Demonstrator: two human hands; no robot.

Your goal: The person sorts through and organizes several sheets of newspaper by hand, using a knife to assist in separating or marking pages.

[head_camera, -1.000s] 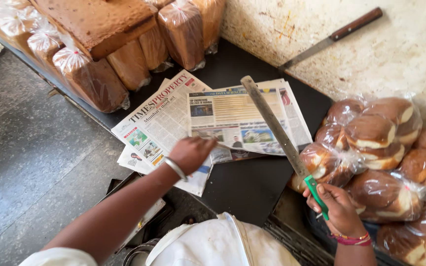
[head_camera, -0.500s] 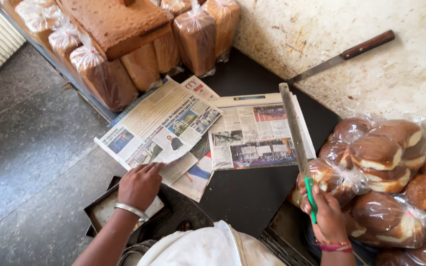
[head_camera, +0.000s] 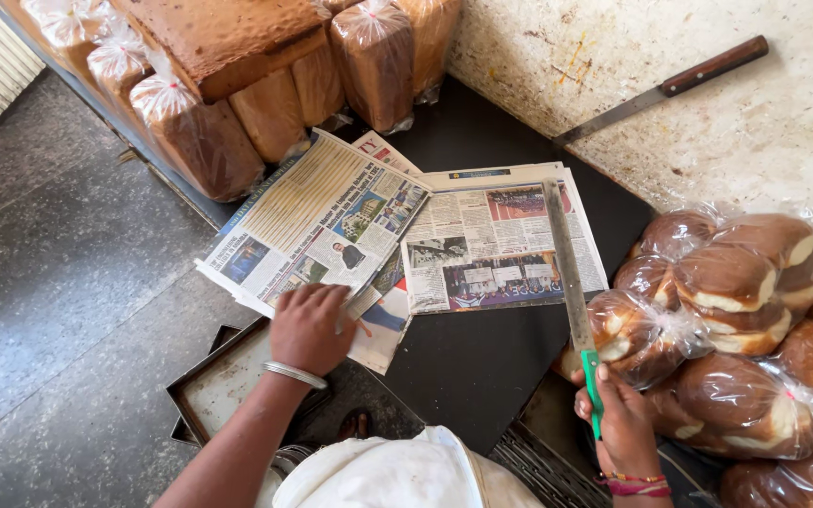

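Currently: black surface carries the newspaper sheets. Left hand, grip pressed flat on the near sheet's edge; slide it flat, no crumpling. Right hand, grip wrapped around green-handled long knife; keep blade off the bagged buns.

We see bagged loaves stacked along the far edge of the dark counter, with a big unwrapped slab of cake on top. A wooden-handled knife lies on the pale, stained surface. Bagged round buns are piled right; a metal tray sits below.
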